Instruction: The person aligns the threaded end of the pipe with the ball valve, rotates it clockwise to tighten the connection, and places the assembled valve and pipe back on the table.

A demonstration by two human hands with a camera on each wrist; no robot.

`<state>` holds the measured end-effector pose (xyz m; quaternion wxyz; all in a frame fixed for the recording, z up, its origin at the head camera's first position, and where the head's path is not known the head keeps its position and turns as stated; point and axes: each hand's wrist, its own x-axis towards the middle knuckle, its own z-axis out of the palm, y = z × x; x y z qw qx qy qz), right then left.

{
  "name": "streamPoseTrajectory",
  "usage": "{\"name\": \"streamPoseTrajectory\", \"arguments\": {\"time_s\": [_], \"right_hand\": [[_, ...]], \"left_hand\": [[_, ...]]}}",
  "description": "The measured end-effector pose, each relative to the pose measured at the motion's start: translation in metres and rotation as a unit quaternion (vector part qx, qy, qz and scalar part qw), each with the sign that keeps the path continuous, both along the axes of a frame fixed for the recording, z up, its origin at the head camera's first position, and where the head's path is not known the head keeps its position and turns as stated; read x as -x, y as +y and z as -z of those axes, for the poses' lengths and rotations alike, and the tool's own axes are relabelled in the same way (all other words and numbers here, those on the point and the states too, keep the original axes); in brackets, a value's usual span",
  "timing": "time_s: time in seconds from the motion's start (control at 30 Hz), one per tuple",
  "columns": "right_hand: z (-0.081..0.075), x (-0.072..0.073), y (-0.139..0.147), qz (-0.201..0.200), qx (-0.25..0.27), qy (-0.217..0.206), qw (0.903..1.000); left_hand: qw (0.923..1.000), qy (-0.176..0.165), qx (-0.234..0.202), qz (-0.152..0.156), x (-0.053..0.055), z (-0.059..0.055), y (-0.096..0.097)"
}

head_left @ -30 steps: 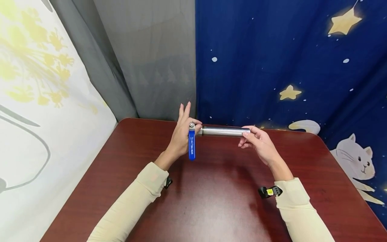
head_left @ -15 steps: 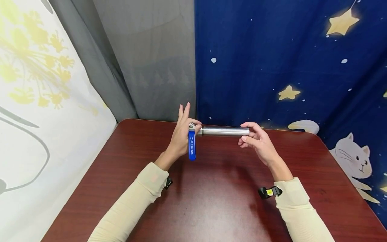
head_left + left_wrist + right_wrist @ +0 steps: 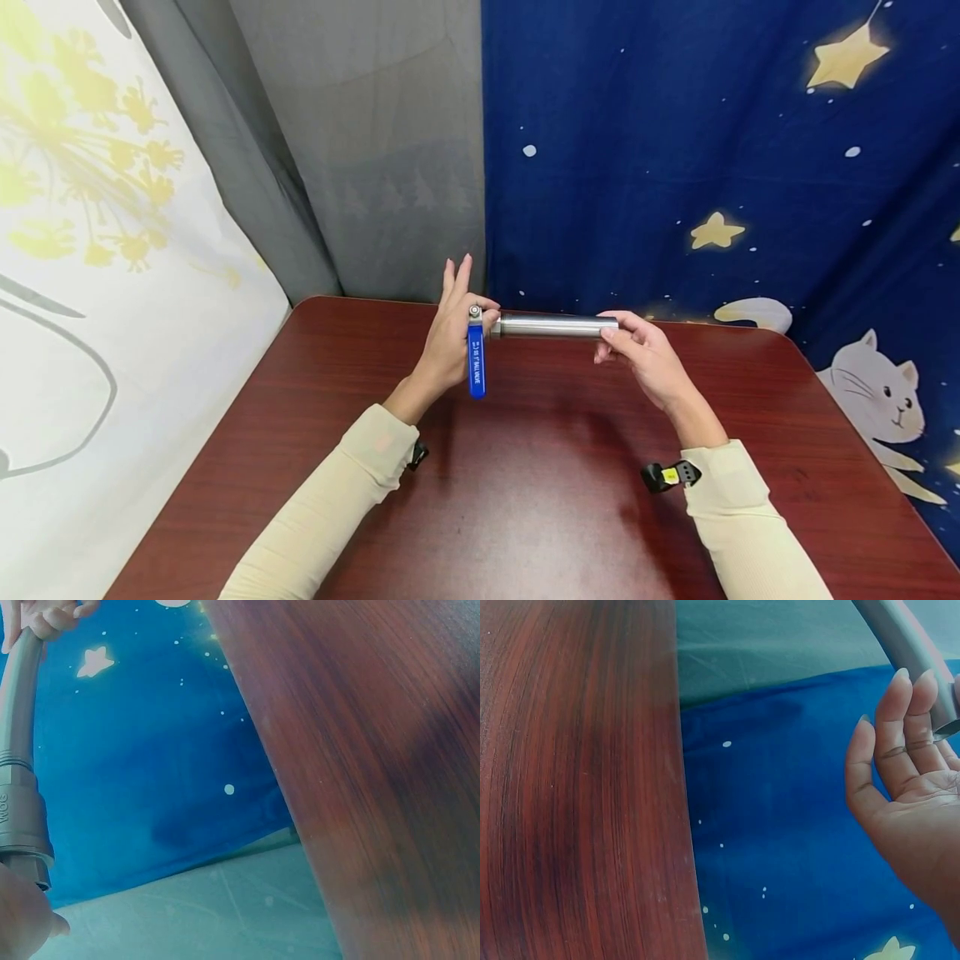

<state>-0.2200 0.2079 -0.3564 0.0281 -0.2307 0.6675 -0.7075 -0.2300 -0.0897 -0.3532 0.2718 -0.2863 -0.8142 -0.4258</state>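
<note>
A steel ball valve (image 3: 21, 817) with a blue lever (image 3: 476, 360) is gripped by my left hand (image 3: 447, 340), two fingers of which point up and away. The lever hangs toward me. From the valve's right side a plain steel pipe (image 3: 551, 326) runs level to the right, its threads showing by the valve body in the left wrist view. My right hand (image 3: 647, 357) pinches the pipe's free end between thumb and fingers. In the right wrist view the open pipe end (image 3: 946, 727) lies against the fingers. The whole assembly is held up over the table's far edge.
A dark red wooden table (image 3: 525, 500) spreads below both arms. Behind it hang a grey curtain (image 3: 390, 150) and a blue star-printed curtain (image 3: 600, 150). A white patterned cloth (image 3: 135, 350) stands along the left side.
Half a second ago my right fingers were spread looser at the pipe's end; now they pinch it again, much as one second ago. The left hand and valve have stayed put.
</note>
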Motion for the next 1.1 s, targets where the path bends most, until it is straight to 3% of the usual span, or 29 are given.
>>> {"name": "streamPoseTrajectory", "arguments": {"time_s": [0.2,0.53,1.1], "right_hand": [[-0.0003,0.0004,-0.0025,0.019,-0.013,0.0,0.9997],[-0.0016,-0.002,-0.0025,-0.013,0.037,0.006,0.9992],[-0.0002,-0.0009,-0.0031,-0.01,0.033,-0.016,0.9993]], "left_hand": [[1.0,0.006,0.0,-0.001,0.0014,0.0005,-0.0018],[1.0,0.003,0.001,-0.004,0.0011,0.0003,-0.0018],[1.0,0.007,-0.001,-0.002,0.0027,0.0013,-0.0028]]}}
